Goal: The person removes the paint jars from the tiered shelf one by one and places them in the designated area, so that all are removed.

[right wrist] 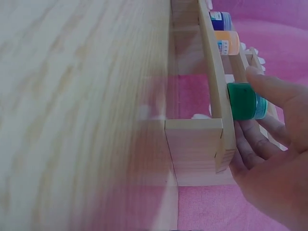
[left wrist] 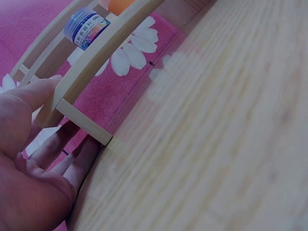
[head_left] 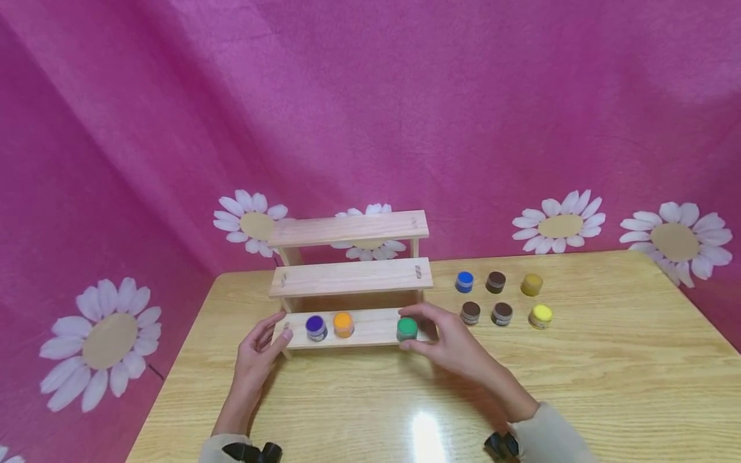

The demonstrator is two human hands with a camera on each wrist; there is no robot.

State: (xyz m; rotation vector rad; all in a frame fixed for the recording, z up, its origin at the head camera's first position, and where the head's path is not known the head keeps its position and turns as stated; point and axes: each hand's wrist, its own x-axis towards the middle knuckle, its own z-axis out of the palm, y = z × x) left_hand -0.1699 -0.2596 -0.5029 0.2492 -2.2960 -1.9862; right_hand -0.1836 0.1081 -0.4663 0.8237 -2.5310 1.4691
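Note:
A three-tier wooden stand (head_left: pixel 350 280) rests on the table. At the left end of its lowest board, my left hand (head_left: pixel 255 354) holds the stand; the thumb lies on the board edge and the fingers reach around by the leg (left wrist: pixel 84 121). My right hand (head_left: pixel 451 341) pinches a green paint jar (head_left: pixel 407 329) at the right end of that board, thumb in front and fingers behind. The jar's base is right at the board in the right wrist view. A purple paint jar (head_left: pixel 316 326) and an orange paint jar (head_left: pixel 343 324) stand side by side toward the left.
Right of the stand, several paint jars sit in two rows on the wooden table (head_left: pixel 608 347): a blue jar (head_left: pixel 464 281), dark brown jars (head_left: pixel 495 281), a mustard jar (head_left: pixel 531 284) and a yellow jar (head_left: pixel 541 316). A pink flowered cloth (head_left: pixel 370 109) hangs behind.

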